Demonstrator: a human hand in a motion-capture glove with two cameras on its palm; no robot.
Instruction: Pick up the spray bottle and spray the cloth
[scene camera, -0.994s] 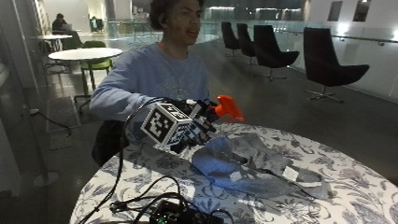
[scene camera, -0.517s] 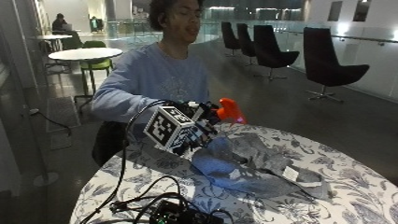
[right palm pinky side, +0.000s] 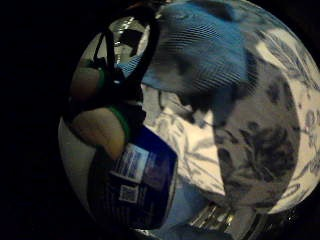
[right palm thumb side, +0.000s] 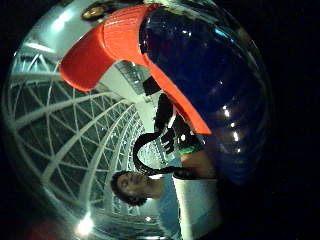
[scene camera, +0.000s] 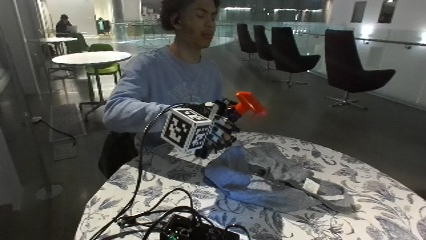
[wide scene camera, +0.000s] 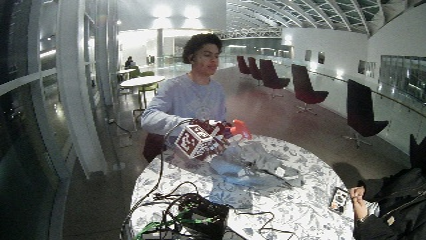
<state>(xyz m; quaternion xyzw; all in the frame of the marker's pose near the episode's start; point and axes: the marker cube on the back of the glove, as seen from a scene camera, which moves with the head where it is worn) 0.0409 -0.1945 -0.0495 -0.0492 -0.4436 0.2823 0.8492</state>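
The gloved right hand (scene camera: 216, 131) holds the spray bottle (scene camera: 245, 105) above the worktop (scene camera: 373, 200), fingers wrapped around it. The grey cloth (scene camera: 266, 175) lies crumpled below

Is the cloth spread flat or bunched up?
Bunched up. The cloth lies in crumpled folds on the table, below the spray bottle held in the right hand.

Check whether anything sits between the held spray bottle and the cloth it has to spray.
Nothing visible does. The right hand grips the spray bottle in the air above the table, and the cloth lies uncovered just below and beside it.
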